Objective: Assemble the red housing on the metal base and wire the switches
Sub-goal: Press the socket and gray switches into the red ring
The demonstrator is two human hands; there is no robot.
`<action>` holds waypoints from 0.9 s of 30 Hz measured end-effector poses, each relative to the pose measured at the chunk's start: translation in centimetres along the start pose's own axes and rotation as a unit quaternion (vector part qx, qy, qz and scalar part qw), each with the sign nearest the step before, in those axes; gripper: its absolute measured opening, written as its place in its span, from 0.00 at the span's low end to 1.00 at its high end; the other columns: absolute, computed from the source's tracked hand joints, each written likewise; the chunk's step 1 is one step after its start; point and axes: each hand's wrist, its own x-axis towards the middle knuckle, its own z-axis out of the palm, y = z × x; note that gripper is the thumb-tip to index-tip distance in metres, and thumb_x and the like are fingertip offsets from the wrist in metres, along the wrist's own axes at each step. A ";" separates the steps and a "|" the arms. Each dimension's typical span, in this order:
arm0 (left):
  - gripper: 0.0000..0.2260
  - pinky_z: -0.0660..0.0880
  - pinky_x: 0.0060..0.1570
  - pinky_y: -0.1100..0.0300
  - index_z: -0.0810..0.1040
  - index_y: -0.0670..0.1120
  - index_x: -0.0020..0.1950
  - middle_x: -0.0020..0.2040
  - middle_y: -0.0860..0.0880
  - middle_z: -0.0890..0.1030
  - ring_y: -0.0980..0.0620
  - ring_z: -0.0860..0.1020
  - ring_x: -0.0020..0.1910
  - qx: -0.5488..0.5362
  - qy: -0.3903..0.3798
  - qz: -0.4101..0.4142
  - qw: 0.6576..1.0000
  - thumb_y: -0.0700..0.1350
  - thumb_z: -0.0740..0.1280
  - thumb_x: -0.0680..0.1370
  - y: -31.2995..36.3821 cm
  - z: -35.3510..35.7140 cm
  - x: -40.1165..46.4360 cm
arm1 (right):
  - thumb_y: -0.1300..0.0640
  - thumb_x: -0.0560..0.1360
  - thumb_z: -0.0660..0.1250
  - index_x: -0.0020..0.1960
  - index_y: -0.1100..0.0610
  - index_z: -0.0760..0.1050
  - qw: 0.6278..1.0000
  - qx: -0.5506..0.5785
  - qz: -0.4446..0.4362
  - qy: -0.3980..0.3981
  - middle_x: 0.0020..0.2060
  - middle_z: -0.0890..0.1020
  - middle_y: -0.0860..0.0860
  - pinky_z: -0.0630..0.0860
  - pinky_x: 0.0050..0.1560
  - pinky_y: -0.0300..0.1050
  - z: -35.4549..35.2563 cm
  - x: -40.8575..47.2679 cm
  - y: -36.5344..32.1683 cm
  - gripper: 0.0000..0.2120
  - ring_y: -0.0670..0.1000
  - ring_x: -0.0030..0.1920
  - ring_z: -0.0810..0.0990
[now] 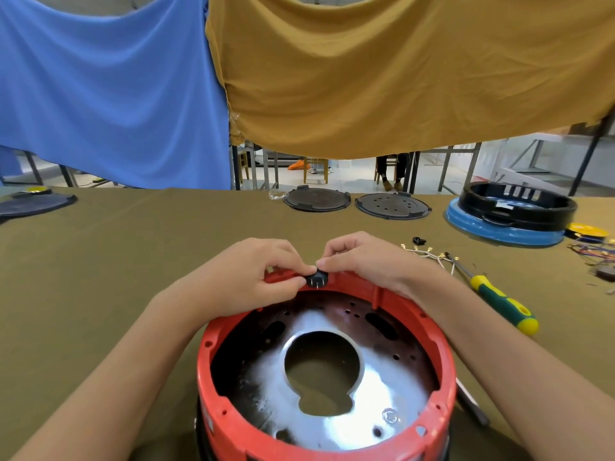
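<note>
Both hands (263, 274) (362, 261) pinch switch (316, 279) at red housing (213, 367) rim.

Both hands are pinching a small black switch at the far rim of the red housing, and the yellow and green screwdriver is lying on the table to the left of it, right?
Not quite: the head view shows the yellow and green screwdriver lying to the right of the red housing, not the left. The rest holds: left hand and right hand pinch the small black switch at the far rim.

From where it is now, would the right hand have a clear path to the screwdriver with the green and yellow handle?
Probably yes. The screwdriver lies in the open on the cloth just right of the right hand, nothing between them. But that hand is pinching the black switch at the red housing rim, so it must let go first.
</note>
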 end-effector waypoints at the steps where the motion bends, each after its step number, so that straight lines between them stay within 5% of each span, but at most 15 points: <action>1: 0.10 0.76 0.56 0.54 0.84 0.56 0.59 0.55 0.62 0.80 0.61 0.79 0.53 0.008 0.009 0.009 1.000 0.51 0.68 0.78 0.1 0.0 -0.1 | 0.55 0.77 0.69 0.41 0.59 0.80 1.000 0.001 -0.007 0.006 0.31 0.80 0.45 0.70 0.46 0.40 0.2 -0.1 0.1 0.10 0.40 0.33 0.75; 10: 0.09 0.74 0.54 0.62 0.85 0.57 0.56 0.55 0.62 0.81 0.62 0.79 0.53 -0.010 0.000 0.008 1.000 0.47 0.69 0.79 0.5 0.1 0.2 | 0.62 0.75 0.69 0.42 0.61 0.77 0.999 0.035 -0.018 0.012 0.25 0.75 0.41 0.68 0.38 0.36 0.1 0.1 0.5 0.04 0.40 0.28 0.71; 17: 0.05 0.76 0.47 0.54 0.87 0.51 0.48 0.49 0.59 0.83 0.57 0.79 0.42 -0.008 -0.025 -0.007 1.000 0.46 0.70 0.77 0.9 -0.1 1.6 | 0.64 0.74 0.68 0.40 0.60 0.77 1.000 -0.013 -0.017 0.008 0.30 0.80 0.48 0.70 0.37 0.30 -0.1 0.3 -0.5 0.05 0.39 0.29 0.75; 21: 0.07 0.72 0.45 0.70 0.87 0.53 0.52 0.50 0.60 0.83 0.61 0.80 0.47 -0.064 0.012 -0.016 0.998 0.44 0.71 0.78 0.2 0.5 0.7 | 0.62 0.76 0.69 0.45 0.65 0.79 0.999 0.012 -0.023 0.037 0.31 0.80 0.47 0.69 0.37 0.26 0.4 -0.4 0.1 0.05 0.39 0.31 0.75; 27: 0.09 0.75 0.45 0.63 0.85 0.56 0.50 0.47 0.62 0.83 0.58 0.81 0.45 -0.077 0.053 -0.025 0.995 0.43 0.68 0.78 0.1 0.7 0.2 | 0.63 0.75 0.70 0.45 0.62 0.80 0.998 0.034 -0.024 0.041 0.28 0.80 0.45 0.69 0.35 0.26 0.2 -0.3 0.3 0.03 0.39 0.30 0.75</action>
